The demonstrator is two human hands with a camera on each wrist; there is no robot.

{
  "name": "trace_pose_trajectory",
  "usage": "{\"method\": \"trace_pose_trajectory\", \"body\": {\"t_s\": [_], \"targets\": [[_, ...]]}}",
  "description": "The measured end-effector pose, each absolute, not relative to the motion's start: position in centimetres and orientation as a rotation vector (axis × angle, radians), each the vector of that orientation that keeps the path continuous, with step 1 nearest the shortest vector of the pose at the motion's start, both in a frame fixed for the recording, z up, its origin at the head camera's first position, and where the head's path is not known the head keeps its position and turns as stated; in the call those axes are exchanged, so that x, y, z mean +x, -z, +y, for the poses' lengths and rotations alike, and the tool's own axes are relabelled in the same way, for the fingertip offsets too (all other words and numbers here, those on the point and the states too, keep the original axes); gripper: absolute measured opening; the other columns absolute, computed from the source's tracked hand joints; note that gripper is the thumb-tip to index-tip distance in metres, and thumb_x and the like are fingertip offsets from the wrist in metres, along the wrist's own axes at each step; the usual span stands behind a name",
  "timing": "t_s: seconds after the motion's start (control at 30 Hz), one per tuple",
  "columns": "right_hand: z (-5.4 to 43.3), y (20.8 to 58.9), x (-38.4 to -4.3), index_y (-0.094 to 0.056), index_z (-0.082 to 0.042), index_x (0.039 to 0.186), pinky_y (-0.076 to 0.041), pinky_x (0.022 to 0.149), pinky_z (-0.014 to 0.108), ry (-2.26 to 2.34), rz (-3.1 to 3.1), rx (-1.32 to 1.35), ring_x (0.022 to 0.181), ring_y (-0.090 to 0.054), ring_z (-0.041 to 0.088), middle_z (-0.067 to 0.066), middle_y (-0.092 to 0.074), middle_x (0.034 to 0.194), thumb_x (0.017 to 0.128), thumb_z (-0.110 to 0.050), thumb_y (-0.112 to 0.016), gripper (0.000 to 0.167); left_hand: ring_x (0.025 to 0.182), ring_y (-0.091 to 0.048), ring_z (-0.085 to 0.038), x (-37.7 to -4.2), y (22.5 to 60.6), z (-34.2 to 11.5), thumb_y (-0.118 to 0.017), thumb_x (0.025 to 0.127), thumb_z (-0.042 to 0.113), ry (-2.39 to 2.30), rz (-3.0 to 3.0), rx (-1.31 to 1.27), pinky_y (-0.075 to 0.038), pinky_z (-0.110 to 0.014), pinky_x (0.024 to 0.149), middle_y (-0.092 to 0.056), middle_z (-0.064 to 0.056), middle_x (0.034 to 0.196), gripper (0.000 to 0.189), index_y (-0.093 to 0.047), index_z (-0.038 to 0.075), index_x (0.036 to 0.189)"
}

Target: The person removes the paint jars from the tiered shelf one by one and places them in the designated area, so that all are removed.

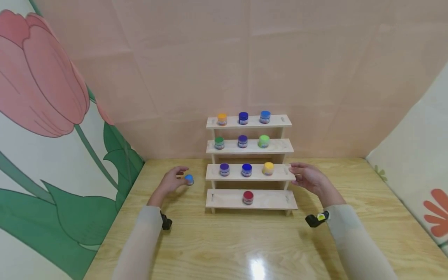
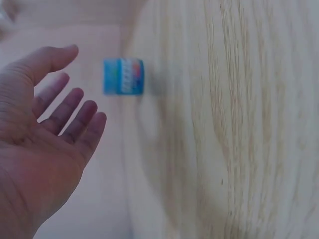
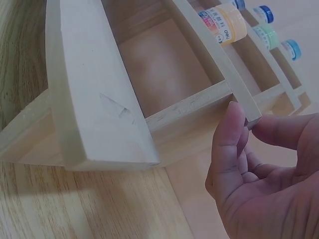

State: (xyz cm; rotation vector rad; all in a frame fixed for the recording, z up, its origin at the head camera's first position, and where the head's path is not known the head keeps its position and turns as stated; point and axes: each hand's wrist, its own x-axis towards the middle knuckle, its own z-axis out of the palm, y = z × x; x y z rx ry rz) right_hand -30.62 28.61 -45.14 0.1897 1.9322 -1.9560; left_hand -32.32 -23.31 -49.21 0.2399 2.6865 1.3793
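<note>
Pinching the shelf (image 1: 227,199) with my right hand (image 1: 308,178): thumb and fingers are on the right end of the second-nearest step. Left hand (image 1: 172,181) has fingers relaxed and spread, holding nothing. Nearest thing to it is the loose blue jar (image 1: 189,179), upright on the table (image 1: 210,249), left of the shelf and just right of my left fingertips. Left wrist view shows a gap between jar and fingers; the jar is blurred there, can't read the label.

Shelf is pale wood, four steps, rising toward the far side. Layout, left to right:
- Farthest: orange jar (image 1: 222,119), navy jar (image 1: 243,118), light-blue jar (image 1: 265,117).
- Next nearer: dark-green jar (image 1: 219,143), indigo jar (image 1: 242,141), light-green jar (image 1: 264,141).
- Second-nearest: purple jar (image 1: 224,169), royal-blue jar (image 1: 246,170), yellow jar (image 1: 268,168). Yellow is the one closest to my right hand, apart from it.
- Nearest: red jar (image 1: 248,197), around mid-step.

Pale left sleeve (image 1: 138,241) and right sleeve (image 1: 360,241) come in from the near side, black camera at each wrist. Table is wood-grain, with glare at the near edge. Pinkish backdrop (image 1: 189,70) on the far side. Left panel shows a big pink tulip (image 1: 52,77); right panel, a red-orange flower (image 1: 439,223).
</note>
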Motion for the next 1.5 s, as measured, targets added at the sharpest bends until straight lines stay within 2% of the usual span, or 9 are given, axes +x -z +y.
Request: {"method": "trace_pose_trajectory", "body": {"t_s": [0.2,0.53,0.77,1.0,1.2,1.5], "targets": [[28.6,45.1,-30.8,-0.029,0.001,0.151,-0.059,0.078,0.026,1.970,1.912,0.195,0.087,-0.063,0.011,-0.004,-0.063,0.099,0.103,-0.018,-0.060,0.060,0.134,-0.046,-0.040,-30.4,48.2,-22.5,-0.071,0.096,0.017,-1.382,2.736,0.398,-0.041,-0.057,0.111,-0.050,-0.018,0.147,0.053,-0.053,0.005,0.143],[28.7,45.2,-30.7,-0.025,0.001,0.154,-0.059,0.082,0.029,1.964,1.919,0.189,0.089,-0.063,0.011,-0.005,-0.063,0.102,0.103,-0.017,-0.060,0.064,0.127,-0.051,-0.041,-27.4,46.3,-20.4,-0.075,0.093,0.019,-1.528,2.730,0.525,-0.046,-0.056,0.107,-0.056,-0.015,0.136,0.048,-0.059,0.007,0.137],[28.6,45.4,-30.7,-0.025,0.001,0.154,-0.059,0.080,0.028,1.984,1.891,0.188,0.088,-0.065,0.010,-0.005,-0.065,0.100,0.103,-0.016,-0.060,0.064,0.113,-0.060,-0.032,-25.6,45.1,-18.0,-0.077,0.091,0.015,-1.562,2.725,0.619,-0.051,-0.056,0.100,-0.063,-0.015,0.124,0.044,-0.063,0.003,0.130],[28.7,45.5,-30.6,-0.023,0.001,0.155,-0.059,0.078,0.027,2.003,1.878,0.175,0.088,-0.065,0.010,-0.005,-0.065,0.099,0.103,-0.015,-0.059,0.065,0.113,-0.061,-0.037,-24.8,45.4,-15.3,-0.076,0.092,0.012,-1.595,2.640,0.699,-0.053,-0.053,0.098,-0.063,-0.017,0.123,0.041,-0.062,0.004,0.130],[28.7,45.6,-30.6,-0.023,0.002,0.155,-0.059,0.077,0.026,1.999,1.876,0.163,0.088,-0.064,0.010,-0.004,-0.065,0.100,0.104,-0.015,-0.058,0.064,0.114,-0.061,-0.035,-24.1,45.9,-13.5,-0.074,0.093,0.014,-1.606,2.562,0.719,-0.053,-0.049,0.099,-0.064,-0.012,0.124,0.041,-0.061,0.006,0.131],[28.8,45.5,-30.6,-0.029,0.000,0.150,-0.059,0.075,0.025,2.008,1.872,0.166,0.085,-0.065,0.010,-0.005,-0.065,0.097,0.104,-0.013,-0.058,0.056,0.115,-0.060,-0.034,-23.7,46.5,-10.9,-0.075,0.093,0.012,-1.610,2.475,0.748,-0.052,-0.050,0.100,-0.061,-0.015,0.130,0.041,-0.061,0.005,0.131]]}}
